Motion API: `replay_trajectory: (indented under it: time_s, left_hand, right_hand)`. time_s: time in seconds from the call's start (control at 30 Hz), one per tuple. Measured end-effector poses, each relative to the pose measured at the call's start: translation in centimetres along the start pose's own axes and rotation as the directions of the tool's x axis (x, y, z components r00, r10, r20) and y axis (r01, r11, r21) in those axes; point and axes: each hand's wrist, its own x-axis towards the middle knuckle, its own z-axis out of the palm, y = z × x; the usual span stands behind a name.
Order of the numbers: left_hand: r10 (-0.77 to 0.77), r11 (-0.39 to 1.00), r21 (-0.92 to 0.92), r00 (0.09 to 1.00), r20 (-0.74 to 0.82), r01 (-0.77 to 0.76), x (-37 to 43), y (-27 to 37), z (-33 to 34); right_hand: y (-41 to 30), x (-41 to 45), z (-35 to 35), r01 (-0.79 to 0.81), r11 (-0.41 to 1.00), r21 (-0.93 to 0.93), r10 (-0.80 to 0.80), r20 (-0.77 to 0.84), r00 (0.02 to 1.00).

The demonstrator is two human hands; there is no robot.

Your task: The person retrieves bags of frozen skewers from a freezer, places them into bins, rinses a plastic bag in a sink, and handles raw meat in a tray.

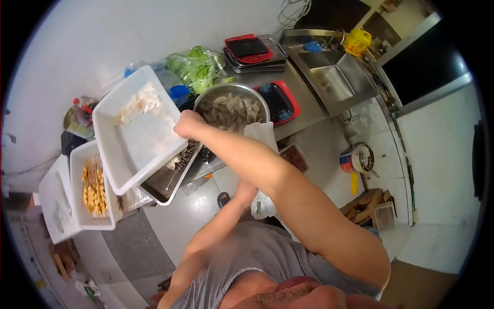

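A white plastic tub [142, 154] sits across the metal tray at the left, with pale raw meat pieces [144, 102] at its far end. At the tub's right rim my right hand [190, 124] is closed, fingers curled over the edge. My right forearm crosses in front of me and covers part of a white plastic bag [261, 135]. Beneath that forearm, my left hand [246, 194] grips the lower part of the bag; its fingertips are hidden. Just beyond my right hand stands a steel bowl [266, 104] of greyish meat slices [231, 110].
Skewers of yellow balls [94, 189] lie in another white tub [110, 224]. A metal tray [158, 189] with skewers juts over the counter edge. Bagged lettuce [197, 67], stacked trays [254, 69], a red-rimmed black tray [295, 108] and a sink [332, 83] lie beyond. A bucket [349, 160] stands right.
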Motion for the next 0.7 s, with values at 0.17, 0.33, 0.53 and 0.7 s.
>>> replay_trajectory:
  time_s: [0.17, 0.33, 0.53, 0.7]
  left_hand:
    - [0.076, 0.995, 0.068, 0.995, -0.064, -0.072, 0.4, 2.3, 0.4]
    - [-0.053, 0.983, 0.167, 0.991, -0.122, 0.074, 0.5, 3.5, 1.2]
    - [-0.089, 0.975, 0.185, 0.982, -0.165, 0.120, 2.8, 1.2, 3.8]
    - [-0.153, 0.966, 0.177, 0.971, -0.185, 0.186, 4.3, -0.8, 11.0]
  right_hand:
    - [-0.6, 0.3, -1.5, 0.007, 0.999, 0.049, 0.000, -0.135, 0.991]
    - [2.9, -0.1, -7.3, 0.170, 0.898, 0.405, -0.152, -0.078, 0.985]
    - [9.4, -8.5, -19.0, 0.302, 0.839, 0.453, -0.216, -0.232, 0.948]
    - [21.9, -17.7, -31.3, 0.304, 0.769, 0.562, -0.170, -0.278, 0.945]
